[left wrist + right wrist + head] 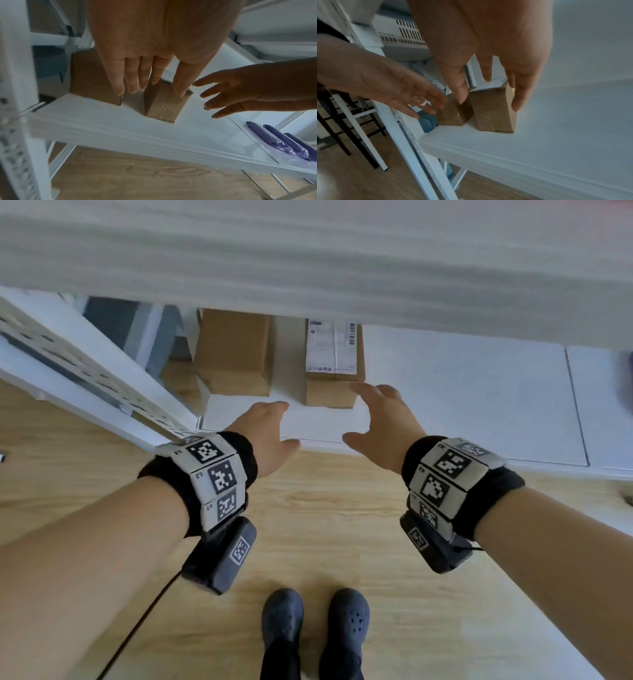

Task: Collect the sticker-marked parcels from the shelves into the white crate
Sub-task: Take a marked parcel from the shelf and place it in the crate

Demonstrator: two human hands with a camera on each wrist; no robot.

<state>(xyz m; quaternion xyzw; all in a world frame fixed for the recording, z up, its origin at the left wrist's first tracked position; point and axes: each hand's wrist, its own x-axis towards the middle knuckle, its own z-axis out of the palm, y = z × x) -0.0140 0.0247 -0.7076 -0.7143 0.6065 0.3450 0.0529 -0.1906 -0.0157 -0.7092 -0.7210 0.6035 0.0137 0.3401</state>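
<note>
Both the left hand [270,436] and right hand [383,426] spread, empty, near the labelled parcel [334,364]; its sticker seems blurred.

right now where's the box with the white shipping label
In the head view the labelled box stands on the white shelf, right of the plain brown box, just beyond the open right hand.

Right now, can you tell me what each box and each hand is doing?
Labelled box: upright on the white shelf, not held, white shipping label on top.
Plain box: on the same shelf to the left, apart from the labelled box, untouched.
Left hand: open, fingers straight, reaching toward the boxes.
Right hand: open, fingers spread, close to the labelled box, not gripping.
Purple bags: lying flat further along the shelf.
</note>
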